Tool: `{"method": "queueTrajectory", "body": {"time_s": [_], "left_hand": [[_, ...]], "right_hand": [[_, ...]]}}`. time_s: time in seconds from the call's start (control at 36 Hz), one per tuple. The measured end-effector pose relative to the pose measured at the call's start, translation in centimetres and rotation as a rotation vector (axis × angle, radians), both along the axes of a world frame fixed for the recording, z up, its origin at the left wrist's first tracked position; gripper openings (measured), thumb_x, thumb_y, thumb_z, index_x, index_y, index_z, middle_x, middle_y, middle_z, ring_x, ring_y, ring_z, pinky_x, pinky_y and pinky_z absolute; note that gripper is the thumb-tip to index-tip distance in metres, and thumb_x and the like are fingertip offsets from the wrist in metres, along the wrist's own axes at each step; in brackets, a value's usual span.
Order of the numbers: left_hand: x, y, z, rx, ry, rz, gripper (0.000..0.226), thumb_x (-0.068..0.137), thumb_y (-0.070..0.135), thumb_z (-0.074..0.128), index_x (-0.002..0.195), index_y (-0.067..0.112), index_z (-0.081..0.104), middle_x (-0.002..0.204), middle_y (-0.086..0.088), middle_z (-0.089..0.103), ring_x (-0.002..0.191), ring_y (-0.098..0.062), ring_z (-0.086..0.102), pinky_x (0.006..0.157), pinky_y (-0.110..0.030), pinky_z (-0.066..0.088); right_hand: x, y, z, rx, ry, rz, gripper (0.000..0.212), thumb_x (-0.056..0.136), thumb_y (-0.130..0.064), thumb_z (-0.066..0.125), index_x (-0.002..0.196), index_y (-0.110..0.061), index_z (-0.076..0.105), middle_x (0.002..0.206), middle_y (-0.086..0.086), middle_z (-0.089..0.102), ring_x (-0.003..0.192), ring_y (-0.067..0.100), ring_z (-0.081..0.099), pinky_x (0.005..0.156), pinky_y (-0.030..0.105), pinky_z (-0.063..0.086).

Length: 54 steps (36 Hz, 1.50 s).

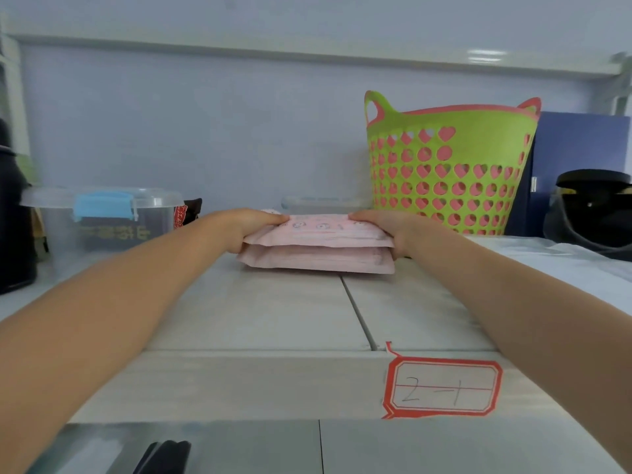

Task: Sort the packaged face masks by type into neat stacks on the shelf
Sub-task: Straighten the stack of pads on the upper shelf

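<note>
Right now both hands are on the pink mask packs at the back-middle of the shelf: the left hand pinches the left end of the top pack, thumb over and fingers tucked under, and the right hand does the same on the right end. That pack sits on a second pink pack lying flat on the shelf, so a small stack has begun, just in front of the green basket and right of a clear lidded tub.

My worry is the overhang. The top pack sits a touch askew, its left edge sticking out past the lower one. These look like slick, soft wrappers, so if the fingers come out from under carelessly the top pack could drag sideways or slide off. Pushing it back to square it might also shove the whole stack against the basket. A low clear box stands just behind, leaving little room to spare
</note>
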<state>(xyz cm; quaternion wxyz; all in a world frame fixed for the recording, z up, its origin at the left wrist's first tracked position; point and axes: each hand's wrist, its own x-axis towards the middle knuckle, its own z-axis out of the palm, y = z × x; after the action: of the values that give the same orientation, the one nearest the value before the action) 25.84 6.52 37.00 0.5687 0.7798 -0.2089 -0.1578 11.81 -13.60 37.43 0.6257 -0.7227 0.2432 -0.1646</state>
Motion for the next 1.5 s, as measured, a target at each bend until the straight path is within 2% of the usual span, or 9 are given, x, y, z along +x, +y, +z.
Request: {"method": "queueTrajectory", "body": {"time_s": [0.14, 0.22, 0.31, 0.44, 0.61, 0.92, 1.03, 1.19, 1.5], "left_hand": [[0.0, 0.6, 0.8, -0.396, -0.177, 0.015, 0.061, 0.071, 0.038, 0.082, 0.118, 0.006, 0.061, 0.109, -0.009, 0.071, 0.091, -0.022, 0.070, 0.080, -0.036, 0.058], [-1.3, 1.8, 1.3, -0.543, -0.250, -0.101, 0.068, 0.066, 0.042, 0.081, 0.120, 0.008, 0.060, 0.109, -0.005, 0.072, 0.098, -0.021, 0.070, 0.081, -0.038, 0.058], [-1.8, 3.4, 0.8, -0.454, -0.246, -0.281, 0.076, 0.048, 0.047, 0.087, 0.110, 0.012, 0.063, 0.100, 0.000, 0.075, 0.094, -0.015, 0.071, 0.074, -0.028, 0.059], [-2.0, 5.3, -0.3, -0.050, -0.239, -0.482, 0.094, 0.035, 0.045, 0.095, 0.120, 0.026, 0.060, 0.119, 0.004, 0.069, 0.110, -0.013, 0.065, 0.094, -0.034, 0.050], [-2.3, 5.5, -0.6, 0.035, -0.213, -0.430, 0.064, 0.067, 0.027, 0.081, 0.125, 0.029, 0.054, 0.119, 0.007, 0.069, 0.113, -0.013, 0.063, 0.101, -0.037, 0.046], [-2.9, 5.0, 0.2, -0.026, -0.062, -0.196, 0.063, 0.061, 0.034, 0.082, 0.117, 0.012, 0.064, 0.112, -0.002, 0.072, 0.104, -0.018, 0.067, 0.085, -0.034, 0.056], [-3.9, 4.7, 0.3, -0.008, -0.004, -0.119, 0.033, 0.088, 0.040, 0.063, 0.106, 0.013, 0.060, 0.102, -0.002, 0.067, 0.093, -0.019, 0.062, 0.094, -0.037, 0.049], [-4.4, 4.5, -0.5, 0.234, -0.147, 0.020, 0.070, 0.080, 0.042, 0.074, 0.134, 0.006, 0.047, 0.133, -0.006, 0.056, 0.122, -0.023, 0.053, 0.107, -0.036, 0.040], [-8.8, 6.0, -2.1, 0.410, -0.392, 0.151, 0.073, 0.086, 0.042, 0.069, 0.143, 0.009, 0.037, 0.147, -0.011, 0.038, 0.130, -0.030, 0.041, 0.108, -0.036, 0.035]], "right_hand": [[-0.7, 0.4, 1.3, -0.092, -0.446, -0.010, 0.058, 0.072, -0.019, 0.082, 0.119, -0.001, 0.053, 0.104, 0.015, 0.071, 0.069, 0.019, 0.072, 0.058, 0.032, 0.059], [-1.3, 0.4, 1.7, -0.220, -0.617, 0.003, 0.087, 0.063, -0.031, 0.087, 0.131, -0.011, 0.037, 0.116, 0.004, 0.062, 0.096, 0.017, 0.068, 0.078, 0.034, 0.058], [-2.1, 0.3, 1.1, -0.355, -0.508, 0.125, 0.107, 0.053, -0.034, 0.089, 0.139, -0.009, 0.030, 0.126, 0.006, 0.059, 0.109, 0.020, 0.064, 0.086, 0.036, 0.057], [-3.7, 0.1, 0.3, -0.423, -0.289, 0.508, 0.035, 0.075, -0.009, 0.069, 0.109, -0.012, 0.061, 0.097, -0.002, 0.075, 0.088, 0.008, 0.071, 0.068, 0.016, 0.054], [-3.2, -0.6, -0.1, -0.326, -0.176, 0.541, 0.067, 0.064, -0.016, 0.082, 0.125, -0.011, 0.058, 0.125, 0.008, 0.065, 0.116, 0.022, 0.062, 0.100, 0.040, 0.048], [-1.8, 1.4, 0.9, -0.228, -0.015, 0.253, 0.066, 0.061, -0.031, 0.087, 0.119, -0.011, 0.061, 0.115, 0.006, 0.070, 0.105, 0.021, 0.067, 0.093, 0.040, 0.053], [-0.9, 0.6, 0.5, -0.299, 0.040, 0.184, 0.118, 0.028, -0.069, 0.085, 0.129, -0.018, 0.055, 0.135, 0.002, 0.055, 0.125, 0.026, 0.053, 0.108, 0.047, 0.041], [-2.9, 4.1, 0.4, -0.797, 0.215, 0.076, 0.065, 0.095, -0.048, 0.048, 0.144, -0.007, 0.035, 0.147, 0.014, 0.039, 0.134, 0.031, 0.038, 0.114, 0.041, 0.028], [-7.3, 6.9, -1.0, -1.273, 0.401, 0.143, 0.059, 0.101, -0.049, 0.027, 0.149, -0.016, 0.030, 0.158, 0.002, 0.022, 0.145, 0.022, 0.021, 0.119, 0.037, 0.015]]}}
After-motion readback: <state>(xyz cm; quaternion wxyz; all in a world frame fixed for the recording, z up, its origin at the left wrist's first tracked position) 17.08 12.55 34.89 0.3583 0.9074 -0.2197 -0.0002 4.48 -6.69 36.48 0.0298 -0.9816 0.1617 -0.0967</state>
